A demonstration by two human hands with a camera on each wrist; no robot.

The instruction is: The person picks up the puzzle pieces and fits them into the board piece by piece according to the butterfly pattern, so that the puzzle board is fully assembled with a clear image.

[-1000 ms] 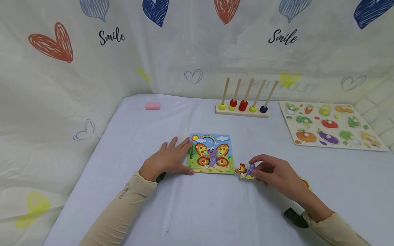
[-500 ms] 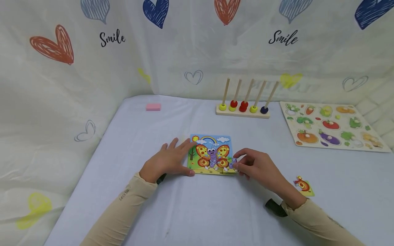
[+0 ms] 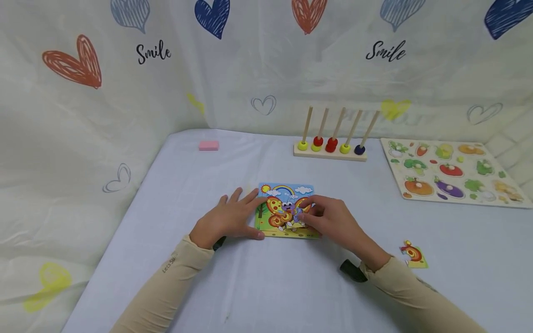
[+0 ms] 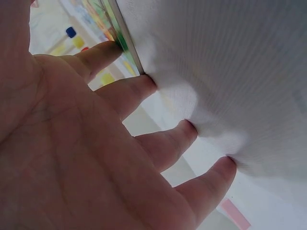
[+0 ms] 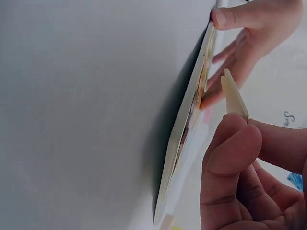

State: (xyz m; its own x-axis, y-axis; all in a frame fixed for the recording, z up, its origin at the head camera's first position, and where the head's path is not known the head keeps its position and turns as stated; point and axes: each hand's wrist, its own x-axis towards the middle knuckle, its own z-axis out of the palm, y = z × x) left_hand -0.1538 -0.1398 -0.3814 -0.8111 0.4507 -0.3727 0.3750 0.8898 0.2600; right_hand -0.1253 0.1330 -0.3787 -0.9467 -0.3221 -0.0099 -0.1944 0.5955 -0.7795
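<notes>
A butterfly puzzle board (image 3: 287, 233) lies flat on the white cloth. My left hand (image 3: 229, 217) is spread at its left side, fingers straight, thumb and index touching the board's edge; in the left wrist view the other fingertips (image 4: 187, 125) press on the cloth. Over the board, my right hand (image 3: 333, 219) pinches a puzzle piece (image 3: 294, 221) between thumb and fingers. From the right wrist view this piece (image 5: 233, 97) is thin, tilted and held above the board. Another puzzle piece (image 3: 414, 254), with an orange swirl, lies on the cloth to the right.
At the back stands a bead abacus (image 3: 330, 154) with upright wooden rods. To its right lies a vegetable peg board (image 3: 454, 178). A pink block (image 3: 208, 145) rests at the back left. Behind the table hangs a curtain (image 3: 233, 69) with hearts.
My right hand has carried the puzzle piece leftward, from beside the board to above its middle. The orange-swirl piece has come fully into sight. My left hand stays in place.
</notes>
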